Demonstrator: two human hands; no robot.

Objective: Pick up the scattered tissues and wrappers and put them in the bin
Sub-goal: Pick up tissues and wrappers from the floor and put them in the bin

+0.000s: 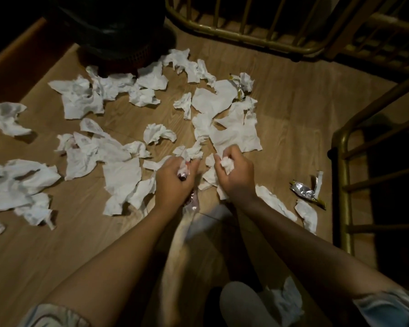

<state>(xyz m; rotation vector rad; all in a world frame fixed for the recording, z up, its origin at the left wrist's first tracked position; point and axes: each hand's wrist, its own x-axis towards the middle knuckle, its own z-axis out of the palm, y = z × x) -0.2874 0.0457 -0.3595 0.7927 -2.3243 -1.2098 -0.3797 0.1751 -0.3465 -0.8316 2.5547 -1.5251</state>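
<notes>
Several crumpled white tissues [224, 107] lie scattered over the wooden floor [293, 119]. My left hand [172, 180] is closed on a bunch of tissue with a shiny pinkish wrapper [191, 201] hanging below it. My right hand [234, 175] is closed around a small wad of white tissue [227, 164]. A silver and yellow wrapper [305, 191] rests at the right near a metal frame. Another yellow wrapper [238, 89] peeks out among the far tissues. The black bin [118, 31] stands at the top, beyond the tissues.
Brass-coloured metal furniture frames stand at the top right [246, 36] and the right edge [345, 185]. A white slipper [241, 305] and one more tissue [288, 300] are at the bottom. Dark wooden trim [14, 48] runs along the upper left.
</notes>
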